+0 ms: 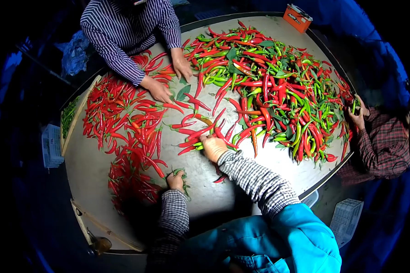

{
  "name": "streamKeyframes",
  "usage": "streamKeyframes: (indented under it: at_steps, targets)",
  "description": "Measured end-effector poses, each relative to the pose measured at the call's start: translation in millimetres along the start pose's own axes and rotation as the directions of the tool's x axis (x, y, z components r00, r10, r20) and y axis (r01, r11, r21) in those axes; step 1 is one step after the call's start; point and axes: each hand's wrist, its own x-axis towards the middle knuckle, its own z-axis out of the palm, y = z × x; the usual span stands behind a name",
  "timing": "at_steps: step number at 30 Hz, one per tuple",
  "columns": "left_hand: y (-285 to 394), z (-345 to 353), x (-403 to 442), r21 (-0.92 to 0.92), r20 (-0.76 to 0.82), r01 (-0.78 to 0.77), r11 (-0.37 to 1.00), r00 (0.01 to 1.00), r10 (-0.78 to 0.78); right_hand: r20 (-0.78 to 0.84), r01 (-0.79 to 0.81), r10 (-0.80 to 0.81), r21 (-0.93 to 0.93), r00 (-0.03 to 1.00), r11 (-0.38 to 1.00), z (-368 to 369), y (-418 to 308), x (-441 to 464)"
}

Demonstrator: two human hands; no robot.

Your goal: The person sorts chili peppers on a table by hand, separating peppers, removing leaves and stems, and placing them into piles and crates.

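Observation:
My right hand (213,148) is at the middle of the metal table (200,175), its fingers closed on red chilli peppers (198,133), with a few green ones beneath them. Lower and to the left, my left hand (176,180) is closed round some green leaves (179,172). Just left of it lies a heap of red peppers (132,168). A mixed pile of red and green peppers with leaves (278,98) covers the table's right side, beyond my right hand.
Across the table, a person in a striped top (118,43) has both hands among the peppers. Another person in a checked top (382,145) handles peppers at the right edge. An orange box (297,19) stands at the far edge; plastic baskets (346,220) are beside the table.

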Motion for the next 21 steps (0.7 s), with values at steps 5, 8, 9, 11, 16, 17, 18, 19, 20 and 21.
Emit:
streamKeyframes:
  at_steps: [5,8,9,11,16,17,18,19,20,21]
  targets:
    - [-1,0,1,-0.016,0.019,-0.015,1.000,1.000,0.015,0.035,0.007,-0.040,0.655,0.999,0.755,6,-13,-36]
    - [1,1,-2,0.004,0.003,-0.017,1.000,1.000,0.017,0.454,-0.435,-0.005,0.858,0.891,0.274,-9,6,-66]
    - [5,2,-7,0.009,-0.006,0.002,1.000,1.000,-0.002,0.415,-0.412,0.024,0.891,0.909,0.188,-11,14,-78]
    - [2,2,-4,-0.022,0.003,-0.004,1.000,1.000,0.004,0.379,-0.390,0.100,0.911,0.920,0.133,-23,31,-99]
    - [-2,-1,0,-0.055,0.014,0.001,0.998,1.000,0.000,0.433,-0.447,0.261,0.894,0.863,-0.006,-31,79,-137]
    - [-3,-1,2,-0.056,0.011,-0.008,0.998,1.000,0.009,0.423,-0.435,0.279,0.900,0.862,-0.019,-33,86,-138]
    - [-3,-1,1,-0.055,0.008,-0.016,0.998,1.000,0.017,0.440,-0.447,0.324,0.893,0.837,-0.057,-35,91,-137]
    - [-3,0,0,-0.031,-0.019,-0.072,0.997,0.997,0.071,0.443,-0.435,0.336,0.895,0.831,-0.103,-37,96,-136]
    - [-2,-1,-1,-0.029,-0.021,-0.071,0.997,0.997,0.070,0.447,-0.421,0.347,0.894,0.825,-0.151,-38,101,-133]
    - [-1,-1,0,-0.028,-0.004,-0.049,0.998,0.999,0.049,0.437,-0.405,0.391,0.899,0.810,-0.166,-49,96,-126]
